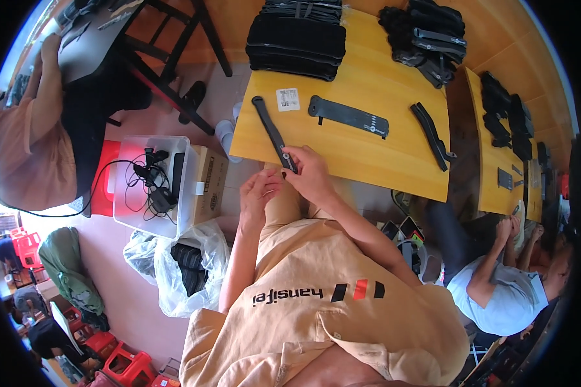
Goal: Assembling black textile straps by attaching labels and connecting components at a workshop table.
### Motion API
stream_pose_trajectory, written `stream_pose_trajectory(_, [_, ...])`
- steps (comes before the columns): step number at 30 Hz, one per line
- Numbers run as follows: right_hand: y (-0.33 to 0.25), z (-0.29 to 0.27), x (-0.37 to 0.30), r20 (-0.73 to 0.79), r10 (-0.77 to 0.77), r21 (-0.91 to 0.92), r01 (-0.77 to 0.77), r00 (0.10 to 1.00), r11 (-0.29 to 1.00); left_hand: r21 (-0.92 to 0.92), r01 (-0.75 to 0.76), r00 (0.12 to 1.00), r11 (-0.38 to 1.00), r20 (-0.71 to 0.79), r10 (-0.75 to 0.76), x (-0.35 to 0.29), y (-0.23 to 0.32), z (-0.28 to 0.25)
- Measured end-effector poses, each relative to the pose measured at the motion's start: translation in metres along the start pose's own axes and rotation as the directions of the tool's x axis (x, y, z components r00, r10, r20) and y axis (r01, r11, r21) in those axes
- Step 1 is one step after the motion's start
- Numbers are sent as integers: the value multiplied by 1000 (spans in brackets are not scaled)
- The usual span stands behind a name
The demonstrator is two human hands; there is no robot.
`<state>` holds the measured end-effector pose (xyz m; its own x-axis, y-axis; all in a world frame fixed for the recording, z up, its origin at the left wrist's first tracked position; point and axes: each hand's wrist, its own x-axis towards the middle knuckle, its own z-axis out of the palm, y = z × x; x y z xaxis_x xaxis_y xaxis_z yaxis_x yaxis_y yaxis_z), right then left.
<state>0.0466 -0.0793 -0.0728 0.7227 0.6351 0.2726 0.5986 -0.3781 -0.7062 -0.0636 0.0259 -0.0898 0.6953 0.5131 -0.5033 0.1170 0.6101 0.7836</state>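
My right hand (308, 173) grips the near end of a narrow black strap (270, 128). The strap runs away from me across the left part of the yellow table (342, 158), its near end at the front edge. Just left of that end is my left hand (261, 189), fingers curled and fingertips drawn together; whatever they pinch is too small to make out. A wider dark grey band (348, 117) with light marks lies flat in the middle of the table. Farther right rests a folded black strap (428, 135). Beyond the held strap lies a white printed label (288, 99).
Stacked black fabric pieces (295, 45) occupy the far left of the table, with more black straps (426, 40) at far right. Left of me stand a clear bin of cables (150, 187) and a plastic bag (181, 267). Other people sit on both sides.
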Motion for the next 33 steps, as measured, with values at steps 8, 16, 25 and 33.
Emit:
stream_pose_trajectory(8, [-16, -53, -14, 266, 313, 687, -408, 911, 602, -145, 74, 932, 987, 361, -17, -3, 27, 54])
stream_pose_trajectory(16, [-20, -108, -25, -3, 95, 478, -82, 995, 875, -99, 72, 948, 992, 316, -37, -17, 41, 73])
stream_pose_trajectory(25, [-21, -114, -27, -95, -214, 206, 229, 972, 951, 5, 24, 957, 1000, 288, -24, -25, 43, 87])
stream_pose_trajectory(33, [-22, -121, -23, -75, -296, 137, 303, 952, 943, 47, -27, 966, 999, 257, 14, -30, 42, 95])
